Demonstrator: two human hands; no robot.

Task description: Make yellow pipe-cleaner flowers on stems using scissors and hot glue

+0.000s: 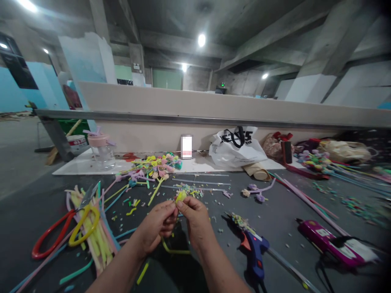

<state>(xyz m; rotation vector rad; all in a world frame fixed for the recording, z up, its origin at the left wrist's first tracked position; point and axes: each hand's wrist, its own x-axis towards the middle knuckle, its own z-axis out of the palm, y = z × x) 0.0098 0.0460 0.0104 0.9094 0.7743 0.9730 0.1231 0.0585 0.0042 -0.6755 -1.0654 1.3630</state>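
Note:
My left hand (161, 223) and my right hand (195, 217) meet over the middle of the dark table. Both pinch a small curled yellow pipe cleaner (181, 197) between thumb and fingers. The other fingers are bent inward, partly hidden. Below the hands a bent yellow-green stem (177, 251) hangs or lies; I cannot tell whether it joins the curled piece. Just beyond lie small pastel clippings (191, 190). To the left, scissors with one red and one yellow handle (84, 224) rest on a bundle of pastel pipe cleaners (97, 240).
On the right lie a blue glue gun (255, 254), a purple corded tool (331, 243) and a small purple flower sprig (259, 193). Finished-looking flower stems (159, 167), a clear cup (103, 152), a phone-like upright screen (186, 146) and a white bag (235, 148) line the back.

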